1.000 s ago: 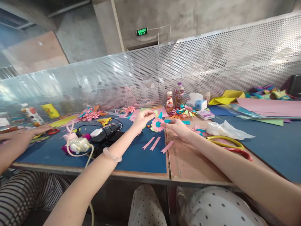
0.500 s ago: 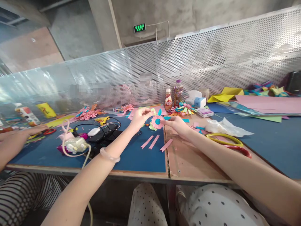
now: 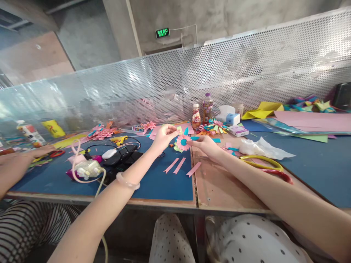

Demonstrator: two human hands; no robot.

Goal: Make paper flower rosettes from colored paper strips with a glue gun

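A pink paper flower (image 3: pixel 180 147) with a blue centre and blue and pale green paper pieces around it is held up over the table. My right hand (image 3: pixel 207 147) pinches it at its right edge. Just left of the flower, my left hand (image 3: pixel 164 138) has thumb and fingers closed on a small pale green paper piece (image 3: pixel 179 129) at the flower's top. Three pink paper strips with notched ends lie below, the middle one (image 3: pixel 179 166) on the blue mat (image 3: pixel 164 188). The rightmost pink strip (image 3: pixel 194 169) lies across the mat's edge.
Yellow-handled (image 3: pixel 263 163) and red-handled scissors (image 3: pixel 279 175) lie beneath my right forearm. Behind stand two bottles (image 3: pixel 196 117) and a tissue pack (image 3: pixel 232 118). Cables with a power adapter (image 3: pixel 89 168) lie left. Another person's arm (image 3: pixel 16 164) rests farther left. A perforated metal screen (image 3: pixel 233 65) borders the table.
Almost nothing differs. Both hands stay at the paper flower, and the strips lie where they were.
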